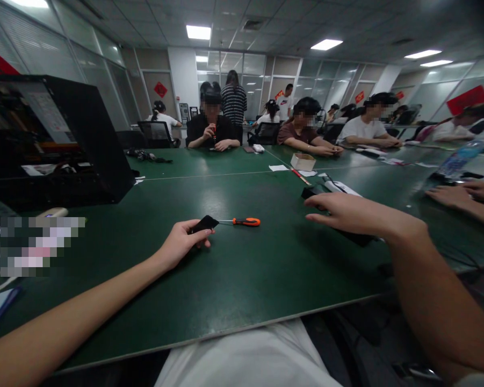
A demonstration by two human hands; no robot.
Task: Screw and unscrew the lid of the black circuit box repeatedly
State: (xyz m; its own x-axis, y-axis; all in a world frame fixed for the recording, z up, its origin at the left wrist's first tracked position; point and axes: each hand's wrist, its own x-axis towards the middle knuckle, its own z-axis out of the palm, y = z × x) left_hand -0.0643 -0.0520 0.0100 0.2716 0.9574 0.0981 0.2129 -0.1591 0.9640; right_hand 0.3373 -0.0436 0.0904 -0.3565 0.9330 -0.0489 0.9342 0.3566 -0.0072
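My left hand [183, 243] rests on the green table [233, 279], its fingers closed round a small flat black piece [205, 222]. Just beyond that piece lies a screwdriver with an orange handle [244, 221], its shaft pointing toward my left hand. My right hand [346, 212] hovers palm down to the right, fingers stretched out and together, over a black device [356, 237] on the table. The fingertips are near the device's far end [312, 191]. Nothing is gripped by the right hand.
A black open computer case [60, 140] stands at the left. A small white box [303, 161], papers and a red pen lie further back. Another person's hands [463, 194] rest at the right, by a water bottle [461, 157]. Several people sit along the far side.
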